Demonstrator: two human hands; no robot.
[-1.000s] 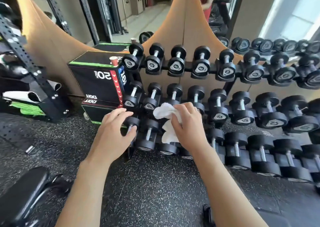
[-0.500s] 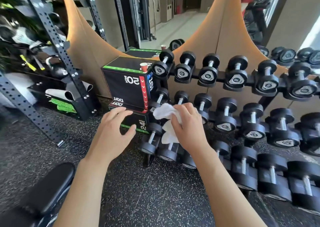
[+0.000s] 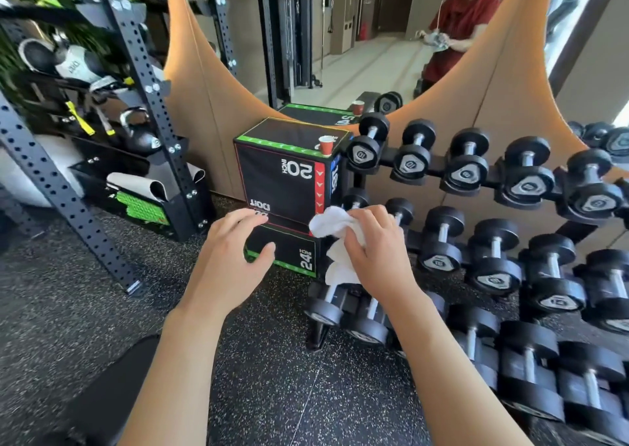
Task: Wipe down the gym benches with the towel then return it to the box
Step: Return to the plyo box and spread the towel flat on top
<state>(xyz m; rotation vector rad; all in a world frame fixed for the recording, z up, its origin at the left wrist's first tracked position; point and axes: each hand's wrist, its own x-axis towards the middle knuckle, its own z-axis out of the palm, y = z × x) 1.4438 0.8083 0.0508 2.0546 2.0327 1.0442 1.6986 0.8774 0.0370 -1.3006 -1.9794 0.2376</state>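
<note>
The right hand (image 3: 377,255) grips the towel (image 3: 335,232); the left hand (image 3: 231,261) hangs released; wiping looks done, the return remains.

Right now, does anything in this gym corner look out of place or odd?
One thing: a small red paper cup stands upright near the right edge of the black plyo box, beside the dumbbell rack. A cup left on gym gear could be knocked over. Nothing looks spilled or damaged. The right hand holds the white towel.

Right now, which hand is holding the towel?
The right hand: it clutches the white towel. The left hand is open, holding nothing.
</note>
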